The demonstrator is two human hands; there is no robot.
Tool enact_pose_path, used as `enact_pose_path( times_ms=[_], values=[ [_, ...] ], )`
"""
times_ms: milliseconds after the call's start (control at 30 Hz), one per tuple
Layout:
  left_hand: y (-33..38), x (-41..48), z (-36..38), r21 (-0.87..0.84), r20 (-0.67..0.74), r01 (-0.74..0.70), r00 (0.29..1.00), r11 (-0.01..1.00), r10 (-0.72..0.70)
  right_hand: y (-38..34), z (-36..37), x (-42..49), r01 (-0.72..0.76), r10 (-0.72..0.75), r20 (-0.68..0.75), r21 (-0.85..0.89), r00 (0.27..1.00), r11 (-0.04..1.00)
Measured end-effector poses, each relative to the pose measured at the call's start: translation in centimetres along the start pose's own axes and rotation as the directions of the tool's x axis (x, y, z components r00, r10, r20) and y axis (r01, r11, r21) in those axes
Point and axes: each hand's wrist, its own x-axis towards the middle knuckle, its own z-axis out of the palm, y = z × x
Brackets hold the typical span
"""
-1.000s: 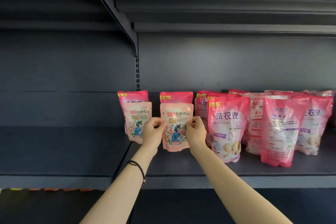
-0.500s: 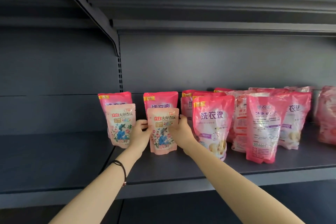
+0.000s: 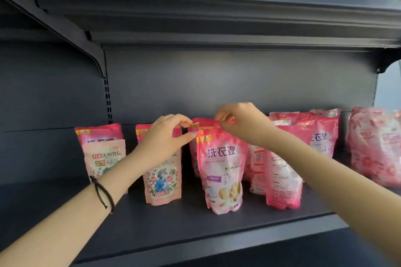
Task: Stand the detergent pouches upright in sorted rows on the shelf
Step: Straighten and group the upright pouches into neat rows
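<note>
Head view: left hand and right hand, thumb and fingers curled, pinching the top seam of the rear pink pouch. Upright toward the back edge of the shelf, about midway along, just behind the front pink pouch.

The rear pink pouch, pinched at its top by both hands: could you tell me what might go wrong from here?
The left hand and right hand pinch the rear pouch by its top edge only, so the grip might slip. Lifting it could topple the front pouch. The left forearm might knock the floral pouch over.
</note>
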Motion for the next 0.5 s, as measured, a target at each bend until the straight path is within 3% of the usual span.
enact_pose_path(
  times_ms=[100, 167, 300, 400, 500],
  values=[
    [0.9, 1.9, 2.8, -0.02, 0.055, 0.107, 0.993, 0.994, -0.106, 3.9, -0.2, 0.6, 0.004, 0.062, 0.199, -0.314, 0.978, 0.949],
    [1.3, 2.8, 4.5, 0.002, 0.06, 0.15, 0.987, 0.989, -0.15, 5.4, 0.1, 0.6, 0.049, 0.06, 0.268, -0.382, 0.962, 0.923],
    [1.1, 3.7, 5.8, -0.034, 0.032, 0.221, 0.975, 0.975, -0.22, 7.0, 0.5, 1.0, 0.103, -0.021, 0.275, -0.291, 0.961, 0.951],
    [1.4, 3.6, 5.5, -0.231, 0.05, 0.31, 0.95, 0.922, -0.307, 8.0, 0.1, 1.6, 0.16, -0.109, 0.266, -0.177, 0.958, 0.971],
    [3.4, 3.4, 5.0, -0.419, -0.059, 0.322, 0.923, 0.849, -0.379, 8.8, -0.9, 2.2, 0.153, -0.16, 0.191, 0.055, 0.968, 0.987]
  ],
)
